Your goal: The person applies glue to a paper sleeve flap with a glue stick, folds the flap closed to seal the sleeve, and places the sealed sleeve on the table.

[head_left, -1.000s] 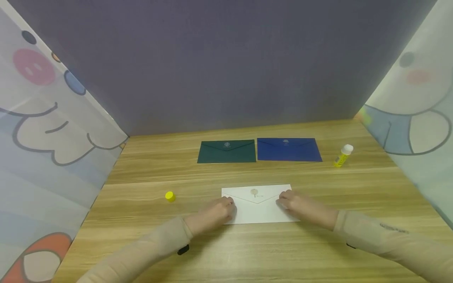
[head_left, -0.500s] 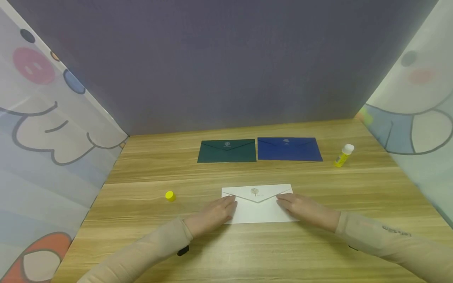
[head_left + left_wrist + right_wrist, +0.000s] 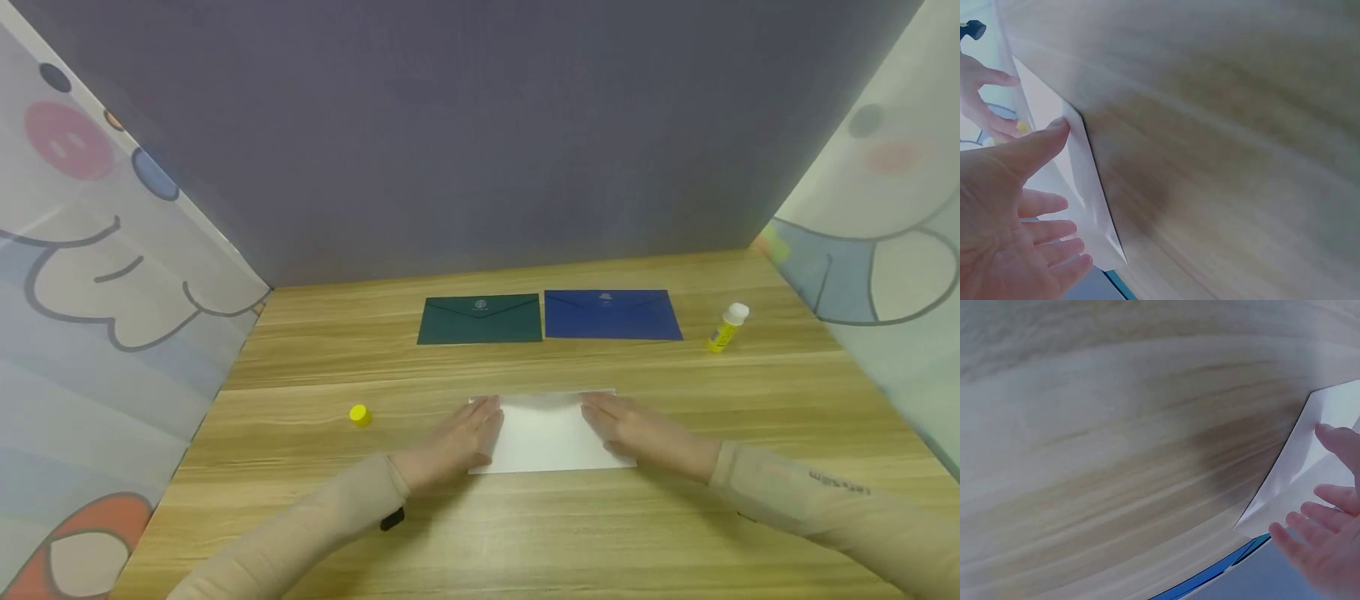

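Observation:
A white envelope [image 3: 555, 442] lies in front of the person in the head view, its flap [image 3: 542, 400] tipped up along the far edge. The printed face of the flap is out of sight. The left hand [image 3: 465, 433] is over the envelope's left end, fingers straight and reaching to the flap. At the right end the right hand [image 3: 622, 425] mirrors it, fingers extended toward the far edge. In the left wrist view, the thumb [image 3: 1054, 134] overlaps the envelope's body. The right wrist view has the right thumb [image 3: 1335, 439] spread apart from the other fingers.
Beyond the white envelope lie a green envelope [image 3: 480, 327] and a blue envelope [image 3: 613, 321], side by side. A yellow glue stick [image 3: 725, 329] with a white end stands at the right. On the left is a small yellow cap [image 3: 361, 416]. A dark panel [image 3: 480, 142] rises behind the wooden table [image 3: 315, 333].
The white envelope's flap has lifted away from the body, and its tree print has gone from view. Both hands have moved slightly toward the far edge, their fingers straightening from a curl.

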### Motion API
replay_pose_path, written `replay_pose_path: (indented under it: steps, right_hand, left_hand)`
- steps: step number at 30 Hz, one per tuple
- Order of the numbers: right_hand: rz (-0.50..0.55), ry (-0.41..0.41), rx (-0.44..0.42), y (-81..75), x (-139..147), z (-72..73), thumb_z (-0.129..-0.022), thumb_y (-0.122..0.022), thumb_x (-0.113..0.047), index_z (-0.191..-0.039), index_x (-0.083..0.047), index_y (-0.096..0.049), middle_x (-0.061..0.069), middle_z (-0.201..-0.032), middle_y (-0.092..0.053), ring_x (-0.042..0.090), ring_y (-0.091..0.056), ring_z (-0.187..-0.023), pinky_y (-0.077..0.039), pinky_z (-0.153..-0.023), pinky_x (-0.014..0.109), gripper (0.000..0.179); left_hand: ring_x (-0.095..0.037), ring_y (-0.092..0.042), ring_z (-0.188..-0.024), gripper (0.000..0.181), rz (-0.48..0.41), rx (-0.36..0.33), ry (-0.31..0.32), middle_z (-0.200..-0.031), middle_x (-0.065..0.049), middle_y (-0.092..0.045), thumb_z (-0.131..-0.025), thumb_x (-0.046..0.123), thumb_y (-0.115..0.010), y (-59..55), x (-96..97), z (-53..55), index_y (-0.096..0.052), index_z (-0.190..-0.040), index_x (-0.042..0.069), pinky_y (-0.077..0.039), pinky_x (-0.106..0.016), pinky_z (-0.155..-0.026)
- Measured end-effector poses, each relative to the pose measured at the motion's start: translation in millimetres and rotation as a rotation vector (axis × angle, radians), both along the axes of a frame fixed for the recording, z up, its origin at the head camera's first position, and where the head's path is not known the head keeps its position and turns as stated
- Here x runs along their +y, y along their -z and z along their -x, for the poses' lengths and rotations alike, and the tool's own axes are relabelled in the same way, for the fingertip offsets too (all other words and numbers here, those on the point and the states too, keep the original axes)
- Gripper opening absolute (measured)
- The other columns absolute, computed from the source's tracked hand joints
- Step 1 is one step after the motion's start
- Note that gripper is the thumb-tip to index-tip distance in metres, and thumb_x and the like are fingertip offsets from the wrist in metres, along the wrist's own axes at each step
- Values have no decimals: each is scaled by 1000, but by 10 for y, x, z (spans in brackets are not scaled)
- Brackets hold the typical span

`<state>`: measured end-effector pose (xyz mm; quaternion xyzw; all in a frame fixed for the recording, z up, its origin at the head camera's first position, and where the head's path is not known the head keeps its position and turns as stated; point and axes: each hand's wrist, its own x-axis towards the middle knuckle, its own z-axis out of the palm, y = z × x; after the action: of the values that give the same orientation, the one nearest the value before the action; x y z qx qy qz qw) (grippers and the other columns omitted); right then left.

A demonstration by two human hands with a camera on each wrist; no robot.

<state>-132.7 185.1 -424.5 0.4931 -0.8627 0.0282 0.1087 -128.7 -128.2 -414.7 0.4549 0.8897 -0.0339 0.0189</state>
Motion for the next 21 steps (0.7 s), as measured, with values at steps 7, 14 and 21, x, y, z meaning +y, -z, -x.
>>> replay_pose_path:
  steps: [7, 14, 21]
  right_hand:
    - [-31, 31, -32, -48, -1, 49, -70, -72, -23, -118, 10, -50, 25, -125, -45, 36, -45, -114, -41, -90, 44, 63]
    - [-53, 58, -166, -96, 3, 108, -74, -70, -25, -122, 12, -44, 26, -131, -38, 38, -37, -120, -36, -94, 46, 67]
    - [-62, 134, -384, -161, 4, 156, -76, -69, -25, -129, 11, -36, 24, -138, -29, 37, -27, -126, -31, -98, 46, 73]
  left_hand:
    - [-30, -22, -130, 69, 71, -66, -36, -141, -20, -24, -83, 37, -57, -93, 36, 62, -33, -134, -3, -21, -38, -105]
    - [-31, -15, -132, 81, 60, -211, -122, -144, -18, -17, -78, 39, -63, -97, 87, 155, -26, -136, -4, -16, -37, -107]
    - [-32, -13, -132, 87, 55, -284, -129, -145, -18, -16, -75, 39, -66, -94, 85, 224, -24, -137, -5, -16, -37, -107]
